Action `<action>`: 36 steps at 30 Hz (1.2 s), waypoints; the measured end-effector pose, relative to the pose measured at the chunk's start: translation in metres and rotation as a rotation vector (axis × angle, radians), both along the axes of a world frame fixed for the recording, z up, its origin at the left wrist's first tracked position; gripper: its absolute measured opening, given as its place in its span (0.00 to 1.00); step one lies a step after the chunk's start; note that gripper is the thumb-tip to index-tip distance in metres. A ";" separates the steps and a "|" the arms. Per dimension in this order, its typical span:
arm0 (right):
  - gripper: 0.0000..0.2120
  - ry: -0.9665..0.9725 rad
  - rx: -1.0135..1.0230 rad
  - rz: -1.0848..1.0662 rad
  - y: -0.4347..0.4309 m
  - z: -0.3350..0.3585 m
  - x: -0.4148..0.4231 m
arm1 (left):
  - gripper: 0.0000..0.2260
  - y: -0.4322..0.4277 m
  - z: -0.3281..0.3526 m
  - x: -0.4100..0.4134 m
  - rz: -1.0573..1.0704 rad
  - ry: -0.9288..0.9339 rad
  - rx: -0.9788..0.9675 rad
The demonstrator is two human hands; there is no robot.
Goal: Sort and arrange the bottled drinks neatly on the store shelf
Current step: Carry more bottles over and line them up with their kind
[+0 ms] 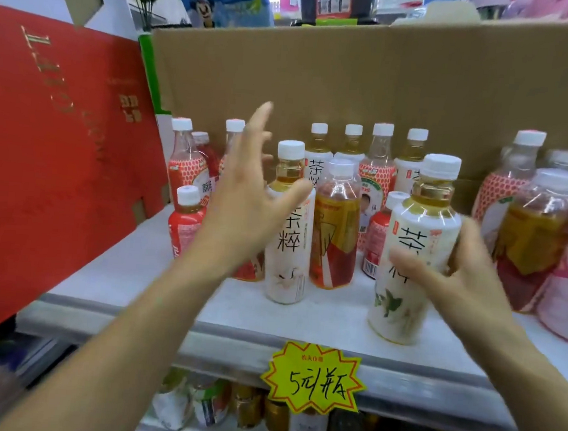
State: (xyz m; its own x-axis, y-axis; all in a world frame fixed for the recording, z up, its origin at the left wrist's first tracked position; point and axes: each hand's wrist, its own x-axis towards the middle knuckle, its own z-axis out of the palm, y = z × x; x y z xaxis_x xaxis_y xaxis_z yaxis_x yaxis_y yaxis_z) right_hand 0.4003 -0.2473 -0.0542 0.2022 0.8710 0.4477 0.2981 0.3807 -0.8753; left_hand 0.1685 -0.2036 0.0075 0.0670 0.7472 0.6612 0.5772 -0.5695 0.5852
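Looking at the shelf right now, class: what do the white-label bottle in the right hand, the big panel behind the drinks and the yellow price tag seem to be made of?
White-label bottle: probably clear plastic, glossy; tea colour shows through the neck, with a ribbed white cap.
Panel: corrugated cardboard by its look, matt brown with fold creases.
Price tag: likely thin card or paper, handwritten in marker.

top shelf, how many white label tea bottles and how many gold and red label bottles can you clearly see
white label tea bottles: 5 (one of them in the right hand)
gold and red label bottles: 2
total: 7
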 end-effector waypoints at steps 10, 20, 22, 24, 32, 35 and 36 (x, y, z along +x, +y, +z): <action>0.20 -0.482 0.082 -0.006 0.001 0.087 0.022 | 0.18 0.059 0.071 -0.006 -0.021 0.590 -0.205; 0.06 -0.486 0.096 0.116 0.014 0.095 0.026 | 0.21 0.130 0.066 0.022 0.030 0.602 -0.206; 0.07 -0.495 0.107 0.148 0.013 0.097 0.019 | 0.22 0.133 0.066 0.024 0.019 0.596 -0.221; 0.13 -0.503 0.106 0.203 0.014 0.100 0.007 | 0.23 0.131 0.067 0.021 0.012 0.614 -0.237; 0.09 -0.723 0.180 0.298 0.057 0.110 -0.072 | 0.17 0.085 0.042 -0.039 -0.027 0.216 -0.133; 0.12 -0.803 0.184 0.276 0.079 0.117 -0.095 | 0.17 0.077 0.024 -0.054 -0.057 0.161 -0.190; 0.13 -0.822 0.175 0.258 0.086 0.118 -0.100 | 0.17 0.075 0.020 -0.057 -0.053 0.153 -0.210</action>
State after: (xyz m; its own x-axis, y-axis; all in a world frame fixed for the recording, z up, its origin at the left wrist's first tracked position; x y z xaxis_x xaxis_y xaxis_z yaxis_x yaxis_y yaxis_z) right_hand 0.3007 -0.1612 0.0640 -0.4366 0.7505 0.4961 0.6949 0.6316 -0.3439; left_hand 0.1119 -0.1290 0.0277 0.1971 0.8598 0.4711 0.6409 -0.4766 0.6017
